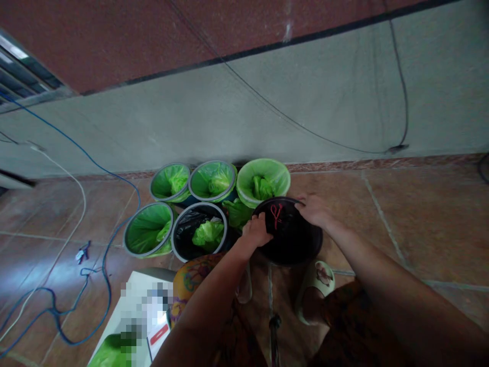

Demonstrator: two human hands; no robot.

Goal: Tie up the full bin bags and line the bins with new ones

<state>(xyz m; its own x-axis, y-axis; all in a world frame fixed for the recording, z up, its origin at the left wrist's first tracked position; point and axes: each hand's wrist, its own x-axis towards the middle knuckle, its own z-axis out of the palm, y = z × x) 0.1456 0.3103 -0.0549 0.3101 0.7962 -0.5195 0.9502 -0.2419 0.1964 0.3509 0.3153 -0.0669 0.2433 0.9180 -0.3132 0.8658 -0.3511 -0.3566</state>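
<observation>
Round dark bin (292,244), mouth upward, red string (275,214) inside, on tiled floor (439,224)

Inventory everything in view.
Green-lined bins: four, green, three wallside, one nearer.
Black-lined bin: one, black, nearer row.
Dark bin: one, black, right of nearer row.
Red string: one, red, inside dark bin.
Green bundle: one, green, inside black-lined bin.
Cables: several, blue, white and dark, left and wall.
Small item: one, blue and pale, left floor.
White surface: one, white, lower left, part pixelated.
Green plastic: one, green, on white surface.
Wall: one, maroon over grey, behind.
Tiled floor: one, brown, below.
Barred window: one, grey, upper left.
Slippers: two, pale, lower centre.
Left hand: one, bare, dark bin's left rim.
Right hand: one, bare, dark bin's far rim.
</observation>
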